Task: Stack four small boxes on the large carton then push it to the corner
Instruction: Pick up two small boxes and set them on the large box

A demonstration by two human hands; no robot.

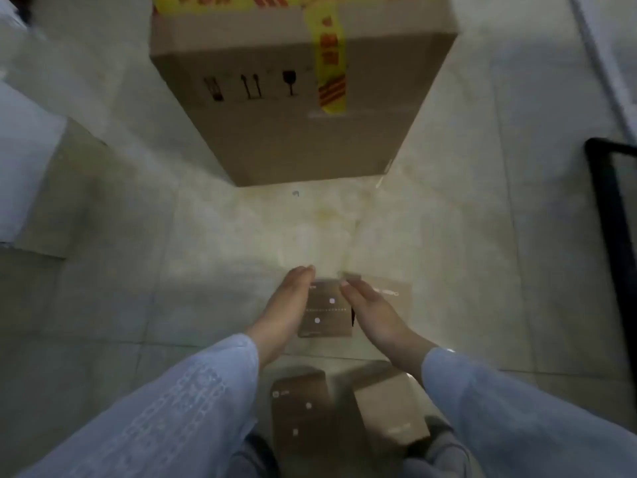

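Note:
A large brown carton [296,132] with yellow tape stands on the floor ahead of me. Close in front of me lies a small brown box [325,313] with white dots on its lid. My left hand [286,305] lies along its left side and my right hand [372,308] along its right side, fingers straight and pressed to the box. A second small box [396,291] lies just right of it, partly hidden by my right hand. Two more small boxes [300,412] [389,405] rest on the floor between my sleeves.
Pale tiled floor [206,236] spreads around the boxes. A black-framed glass panel [617,215] stands at the right edge. A white piece of furniture [20,160] with a brown side sits at the left. My feet show at the bottom.

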